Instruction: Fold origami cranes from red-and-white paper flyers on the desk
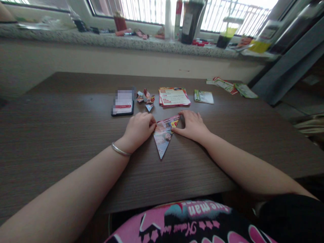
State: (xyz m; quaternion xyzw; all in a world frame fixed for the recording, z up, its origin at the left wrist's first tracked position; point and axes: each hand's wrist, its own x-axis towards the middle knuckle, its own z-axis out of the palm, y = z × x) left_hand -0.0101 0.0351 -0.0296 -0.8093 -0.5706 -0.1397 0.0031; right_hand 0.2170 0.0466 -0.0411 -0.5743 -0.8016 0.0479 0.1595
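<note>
In the head view, the left grip (pixel 140 128) closes on the upper left corner of the paper (pixel 164 136), thumb and bent fingers meeting at its edge. The right grip (pixel 194 125) takes the opposite corner, its thumb on the paper's right edge and its forefinger at the top, with the corner between them. The paper, a printed triangle, lies between the two grips on the counter (pixel 76 141), its point reaching toward the body. A bangle (pixel 120 150) circles the wrist behind the left grip. Just beyond the left grip, slightly to its left, lies the phone (pixel 123 106), its screen blurred out; right of that, also beyond the left grip, sits a folded figure (pixel 146 98). Straight beyond the gap between the grips is a stack of cards (pixel 174 97), and beyond the right grip a small green and white pile (pixel 204 97). Farther off, to the right grip's right, some leaflets (pixel 225 85) overlap. Well past both grips, the sill (pixel 141 42) carries a dark bottle (pixel 189 25) and a cup (pixel 226 36).
</note>
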